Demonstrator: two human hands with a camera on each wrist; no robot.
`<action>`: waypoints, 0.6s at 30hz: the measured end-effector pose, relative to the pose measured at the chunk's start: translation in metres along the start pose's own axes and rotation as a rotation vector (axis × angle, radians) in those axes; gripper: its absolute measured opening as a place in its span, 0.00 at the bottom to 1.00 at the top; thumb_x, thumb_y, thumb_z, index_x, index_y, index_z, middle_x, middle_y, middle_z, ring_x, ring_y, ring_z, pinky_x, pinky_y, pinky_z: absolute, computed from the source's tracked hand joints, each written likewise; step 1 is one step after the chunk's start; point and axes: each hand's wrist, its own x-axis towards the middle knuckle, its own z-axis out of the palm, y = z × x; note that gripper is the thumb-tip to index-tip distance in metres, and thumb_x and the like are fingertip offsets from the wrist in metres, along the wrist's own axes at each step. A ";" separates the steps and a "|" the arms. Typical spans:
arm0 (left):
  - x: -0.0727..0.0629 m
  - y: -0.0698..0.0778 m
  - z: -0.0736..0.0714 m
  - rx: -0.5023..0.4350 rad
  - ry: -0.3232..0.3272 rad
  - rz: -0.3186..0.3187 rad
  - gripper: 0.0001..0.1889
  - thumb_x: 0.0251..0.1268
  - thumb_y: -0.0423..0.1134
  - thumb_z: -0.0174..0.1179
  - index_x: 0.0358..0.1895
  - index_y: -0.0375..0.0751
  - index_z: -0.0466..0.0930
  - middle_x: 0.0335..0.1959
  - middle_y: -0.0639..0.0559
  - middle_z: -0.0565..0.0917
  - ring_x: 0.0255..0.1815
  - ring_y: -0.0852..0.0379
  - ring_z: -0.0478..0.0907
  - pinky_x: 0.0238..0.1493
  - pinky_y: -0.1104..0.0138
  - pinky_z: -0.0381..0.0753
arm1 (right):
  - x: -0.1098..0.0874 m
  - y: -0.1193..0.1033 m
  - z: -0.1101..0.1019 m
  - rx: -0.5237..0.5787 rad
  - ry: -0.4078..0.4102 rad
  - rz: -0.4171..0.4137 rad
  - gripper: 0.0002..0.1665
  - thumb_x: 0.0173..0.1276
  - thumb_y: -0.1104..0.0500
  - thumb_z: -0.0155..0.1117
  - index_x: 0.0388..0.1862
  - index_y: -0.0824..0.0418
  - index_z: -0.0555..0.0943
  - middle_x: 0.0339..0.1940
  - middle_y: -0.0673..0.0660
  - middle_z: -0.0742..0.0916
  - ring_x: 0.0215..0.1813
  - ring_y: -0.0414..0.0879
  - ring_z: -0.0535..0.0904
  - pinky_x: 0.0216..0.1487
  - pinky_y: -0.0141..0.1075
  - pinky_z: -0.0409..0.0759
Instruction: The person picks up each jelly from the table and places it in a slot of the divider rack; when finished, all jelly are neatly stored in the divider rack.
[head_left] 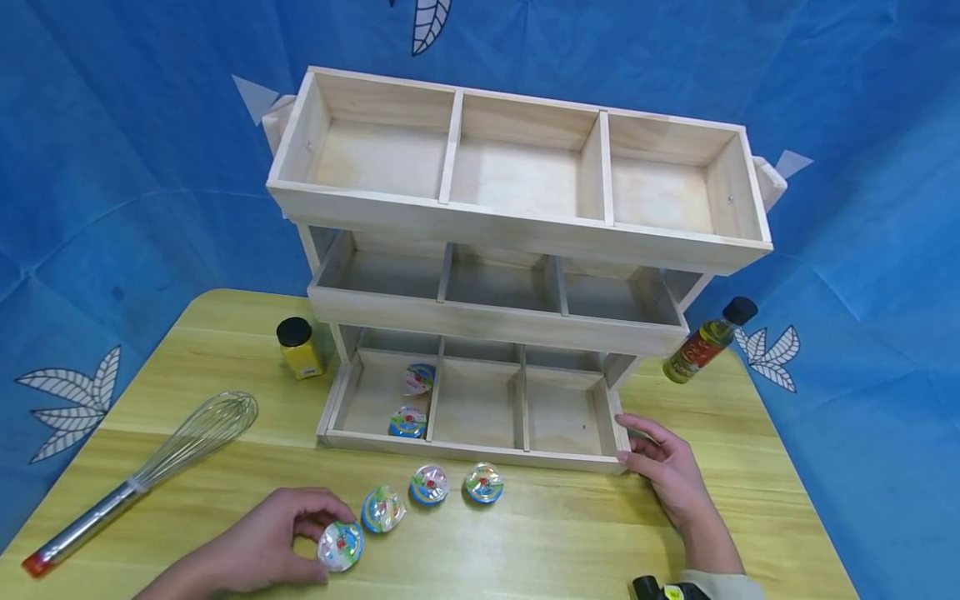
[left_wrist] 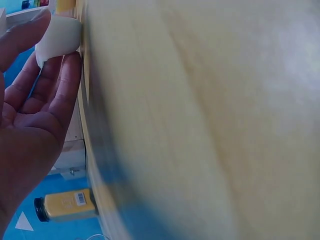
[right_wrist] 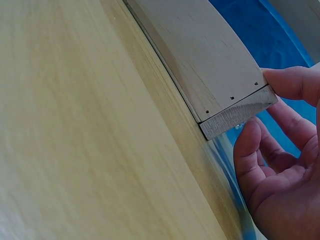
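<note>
My left hand (head_left: 273, 537) holds a small cup with a printed lid (head_left: 341, 547) between thumb and fingers, at the table's front left. In the left wrist view the cup's plain white side (left_wrist: 61, 37) shows between thumb and fingertips. More such cups lie in a row to its right, among them a nearby cup (head_left: 383, 509), a middle cup (head_left: 429, 485) and a right-hand cup (head_left: 483, 483). Two lidded cups (head_left: 408, 422) sit in the bottom tier's left compartment. My right hand (head_left: 667, 467) grips the front right corner of the three-tier wooden rack (head_left: 480, 454).
Left of the rack stand a yellow jar with a black lid (head_left: 302, 350) and, nearer, a lying whisk (head_left: 161, 458). A bottle with a black cap (head_left: 705, 343) stands at the right. Blue cloth (head_left: 150, 167) hangs behind the table (head_left: 555, 533).
</note>
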 end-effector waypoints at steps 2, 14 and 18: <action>0.000 0.001 0.000 -0.010 -0.001 -0.018 0.26 0.51 0.29 0.75 0.55 0.33 0.78 0.49 0.44 0.81 0.46 0.53 0.81 0.48 0.61 0.84 | 0.000 0.000 0.000 -0.002 0.000 0.002 0.30 0.59 0.76 0.69 0.62 0.74 0.75 0.43 0.61 0.80 0.40 0.44 0.79 0.35 0.32 0.83; 0.010 0.018 -0.003 0.006 0.036 -0.036 0.26 0.47 0.28 0.76 0.53 0.35 0.79 0.49 0.40 0.80 0.47 0.52 0.81 0.48 0.61 0.83 | -0.002 -0.005 0.001 0.005 0.003 -0.003 0.30 0.59 0.77 0.68 0.62 0.75 0.75 0.46 0.60 0.80 0.41 0.44 0.79 0.35 0.32 0.83; 0.018 0.026 -0.003 0.017 0.056 -0.013 0.27 0.46 0.30 0.77 0.53 0.35 0.79 0.49 0.39 0.80 0.47 0.51 0.80 0.49 0.61 0.83 | -0.003 -0.006 0.003 0.013 0.008 -0.001 0.30 0.58 0.78 0.69 0.62 0.75 0.75 0.46 0.61 0.80 0.41 0.45 0.79 0.35 0.32 0.83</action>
